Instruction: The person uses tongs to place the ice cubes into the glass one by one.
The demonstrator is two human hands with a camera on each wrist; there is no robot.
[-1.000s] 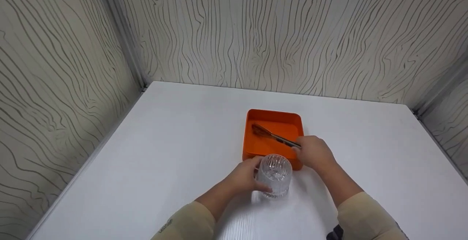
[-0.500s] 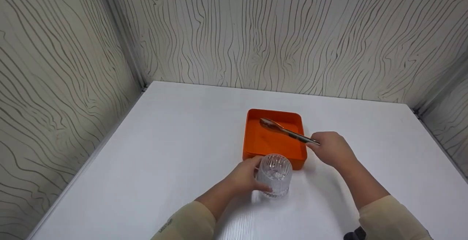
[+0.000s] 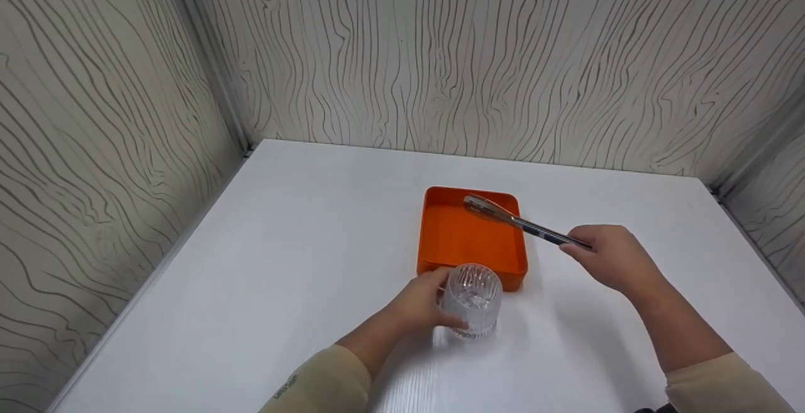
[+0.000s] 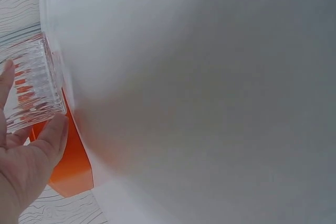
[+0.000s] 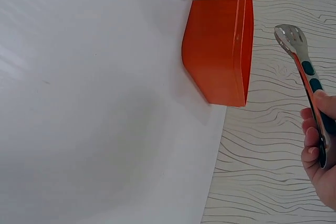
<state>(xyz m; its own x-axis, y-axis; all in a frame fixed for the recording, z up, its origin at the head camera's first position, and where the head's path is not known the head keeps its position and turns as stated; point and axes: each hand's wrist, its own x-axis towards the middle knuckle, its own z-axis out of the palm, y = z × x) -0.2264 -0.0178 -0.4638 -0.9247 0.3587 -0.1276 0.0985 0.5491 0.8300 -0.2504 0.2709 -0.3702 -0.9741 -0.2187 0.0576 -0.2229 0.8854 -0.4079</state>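
Observation:
A clear ribbed drinking glass (image 3: 476, 306) stands upright at the near edge of an orange square tray (image 3: 462, 237). My left hand (image 3: 418, 303) grips the glass from its left side, thumb toward me; the left wrist view shows fingers curled about its ribbed wall (image 4: 39, 85). Metal serving tongs (image 3: 528, 225) with dark green grips are in my right hand (image 3: 613, 259), held by the handle end. Their slotted head (image 5: 291, 38) hangs above the far right part of the tray, jaws close together. In the right wrist view, fingers and thumb wrap the tongs' handle.
All this is on a white table (image 3: 302, 243). Wood-grain patterned panels (image 3: 402, 55) rise behind the table and on its left and right sides. The tray's raised walls (image 5: 218, 51) stand just beyond the glass.
My right hand has moved to the right and lifted the tongs, whose head has risen from inside the tray to above it. The left hand and the glass have stayed put.

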